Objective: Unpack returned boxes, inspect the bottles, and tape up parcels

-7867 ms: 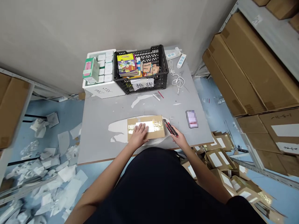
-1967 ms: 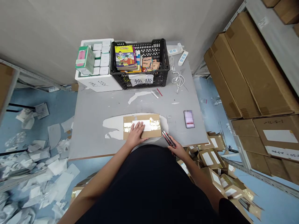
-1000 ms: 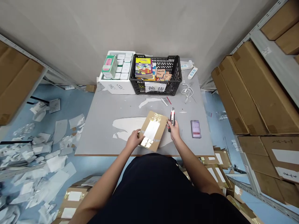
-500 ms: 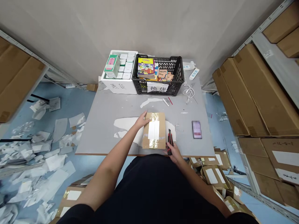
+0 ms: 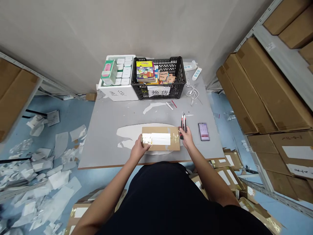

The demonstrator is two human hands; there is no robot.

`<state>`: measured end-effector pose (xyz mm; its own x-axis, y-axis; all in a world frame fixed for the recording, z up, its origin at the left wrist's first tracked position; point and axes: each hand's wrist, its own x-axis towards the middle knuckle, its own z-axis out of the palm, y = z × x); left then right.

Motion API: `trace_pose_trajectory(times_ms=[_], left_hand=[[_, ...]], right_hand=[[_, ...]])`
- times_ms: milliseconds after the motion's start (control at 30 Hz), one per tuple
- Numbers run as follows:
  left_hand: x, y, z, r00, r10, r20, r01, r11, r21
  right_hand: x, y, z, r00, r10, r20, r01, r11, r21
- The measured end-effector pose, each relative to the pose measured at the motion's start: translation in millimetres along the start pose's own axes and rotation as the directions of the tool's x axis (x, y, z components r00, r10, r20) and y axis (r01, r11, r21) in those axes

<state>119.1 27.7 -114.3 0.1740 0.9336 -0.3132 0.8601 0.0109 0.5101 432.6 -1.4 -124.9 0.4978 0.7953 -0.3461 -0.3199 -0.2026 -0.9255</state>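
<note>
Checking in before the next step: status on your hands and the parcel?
Left hand on the taped cardboard parcel. Right hand gripping a red-and-black utility knife, upright, beside the parcel. Pixelated slip further right, apart.

**Operator's body, head-camera view: black short-sleeved top, arms and hands uncovered.**
Top appeared plain and matte, filling the lower middle of the frame; its folds were too dark to resolve. The right sleeve ended on the upper arm with a soft, unbanded edge, and the left sleeve was only just visible at the bottom edge. The left forearm and right forearm were slim and tapered toward the wrists. The left hand and right hand were ungloved, with fine detail of the nails too small to tell.
</note>
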Motion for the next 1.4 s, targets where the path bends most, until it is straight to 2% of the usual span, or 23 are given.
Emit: trace_pose_trajectory(times_ms=[67,167,267,333,400,500,667,1000,1167,1300,1400], left_hand=[[-13.8,2.0,5.5,0.998,0.046,-0.033,-0.043,0.997,0.063],[-13.8,14.0,10.9,0.963,0.259,-0.074,-0.238,0.947,0.217],[-5.3,27.6,16.4,0.884,0.463,0.063,-0.457,0.83,0.319],[-2.5,33.6,21.1,0.835,0.529,0.154,-0.547,0.763,0.344],[-2.4,36.5,25.6,0.801,0.567,0.195,-0.596,0.718,0.36],[-3.3,37.3,30.2,0.786,0.588,0.191,-0.612,0.696,0.376],[-1.4,37.0,32.3,0.782,0.594,0.189,-0.617,0.695,0.368],[-1.5,37.4,33.7,0.773,0.611,0.173,-0.629,0.7,0.338],[-1.6,38.0,33.5,0.783,0.595,0.18,-0.618,0.71,0.338],[-1.0,37.1,33.9,0.778,0.603,0.178,-0.624,0.704,0.339],[-0.6,36.2,34.2,0.774,0.609,0.176,-0.628,0.699,0.342]], right_hand=[[13.6,-6.6,-0.5,0.997,0.024,0.067,-0.026,0.999,0.023],[13.9,-6.2,-10.7,0.997,0.043,0.064,-0.04,0.998,-0.047],[-4.6,3.3,-32.4,0.997,0.063,0.036,-0.056,0.984,-0.169],[-21.4,9.8,-48.5,0.995,0.089,0.035,-0.078,0.97,-0.231],[-38.0,13.8,-61.9,0.992,0.115,0.049,-0.097,0.958,-0.271],[-58.2,13.7,-73.2,0.984,0.151,0.093,-0.113,0.938,-0.327],[-74.4,4.2,-77.4,0.978,0.183,0.102,-0.138,0.928,-0.346],[-73.7,-11.0,-82.9,0.99,0.044,0.133,0.012,0.919,-0.395],[-74.4,-10.7,-81.8,0.993,0.037,0.11,0.008,0.924,-0.383],[-73.2,-10.1,-80.4,0.993,0.076,0.094,-0.039,0.937,-0.347],[-72.7,-10.7,-80.3,0.994,0.06,0.094,-0.023,0.935,-0.354]])
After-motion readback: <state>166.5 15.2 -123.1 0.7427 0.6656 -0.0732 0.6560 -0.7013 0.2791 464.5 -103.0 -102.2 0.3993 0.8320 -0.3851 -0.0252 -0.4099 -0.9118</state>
